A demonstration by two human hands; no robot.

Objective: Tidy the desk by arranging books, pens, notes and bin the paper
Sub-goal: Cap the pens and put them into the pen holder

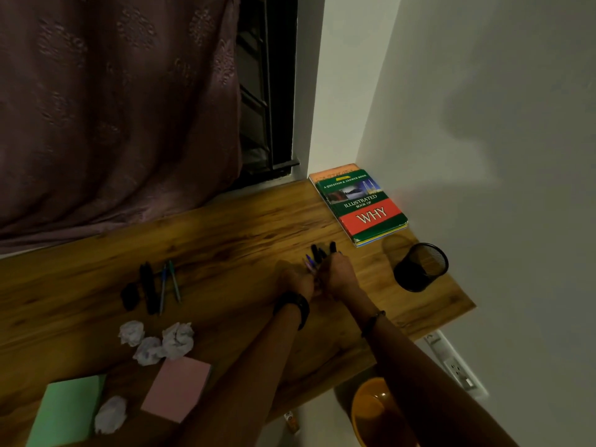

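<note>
My left hand [298, 280] and my right hand [340, 274] are together over the wooden desk [245, 227], both closed around a bunch of pens [319, 254] whose tips stick out beyond my fingers. More pens and markers [154, 287] lie loose at the desk's left. A black mesh pen cup [421, 267] stands to the right of my hands. A stack of books [359, 204] with a green and red cover lies in the far right corner. Crumpled paper balls [158, 340] sit near the front, another [110, 414] between a green notepad [69, 409] and a pink notepad [177, 388].
An orange bin [375, 411] stands on the floor below the desk's right front edge. A power strip [456, 366] runs along the white wall to the right. A dark curtain [113, 108] hangs behind the desk at the left.
</note>
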